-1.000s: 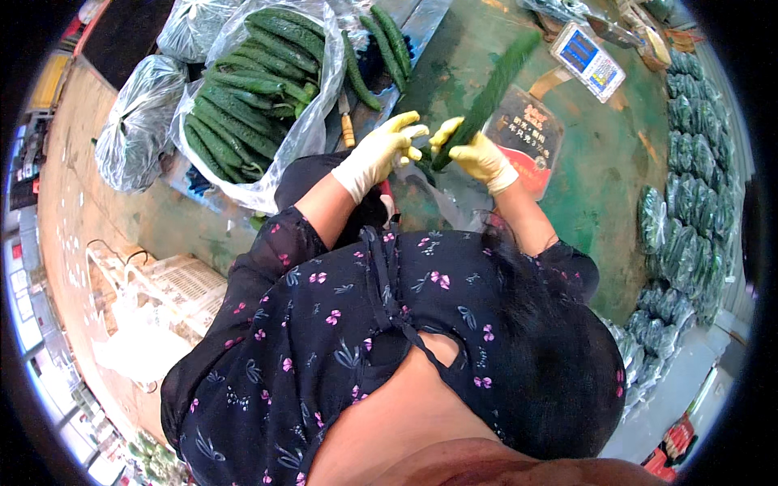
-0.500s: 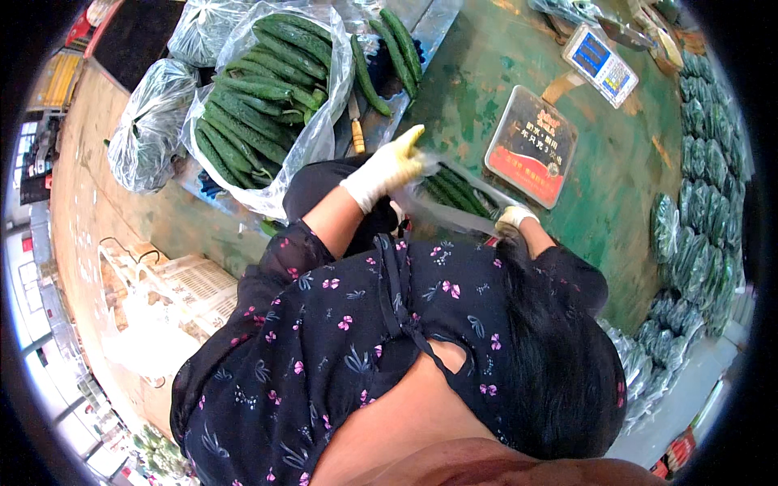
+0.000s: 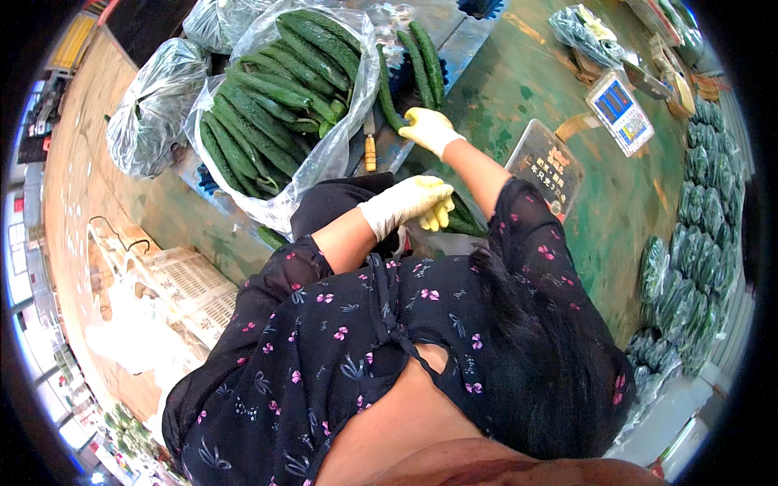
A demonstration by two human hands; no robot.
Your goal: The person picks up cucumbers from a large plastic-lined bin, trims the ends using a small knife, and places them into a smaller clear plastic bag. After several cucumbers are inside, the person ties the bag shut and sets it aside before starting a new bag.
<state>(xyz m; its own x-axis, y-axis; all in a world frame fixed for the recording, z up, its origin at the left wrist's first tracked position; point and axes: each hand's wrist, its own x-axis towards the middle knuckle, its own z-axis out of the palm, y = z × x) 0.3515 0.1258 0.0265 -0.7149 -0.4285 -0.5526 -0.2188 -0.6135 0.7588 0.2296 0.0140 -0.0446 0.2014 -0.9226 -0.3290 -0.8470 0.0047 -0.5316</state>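
Observation:
My right hand (image 3: 429, 131), in a pale yellow glove, reaches forward past the left. Its thumb and fingers close around the near end of a single dark green cucumber (image 3: 386, 91). My left hand (image 3: 409, 204), gloved too, is in front of my body with its fingers curled; what they hold is hidden. Just right of it lie several cucumbers (image 3: 463, 220), partly covered by my right forearm. A large open clear bag (image 3: 366, 73) full of cucumbers (image 3: 271, 97) is ahead on the left. Two more cucumbers (image 3: 421, 65) lie beside the single one.
A knife with a wooden handle (image 3: 370, 152) lies by the large bag. Right of my forearm is a scale (image 3: 547, 166) with its display (image 3: 620, 109). Bagged cucumbers (image 3: 697, 235) line the far right. Tied plastic bags (image 3: 158, 109) stand at left, above a white basket (image 3: 190, 283).
My right hand has left the cucumbers near my lap and moved forward and left to the single cucumber, taking its near end. The left hand's extended finger has curled in.

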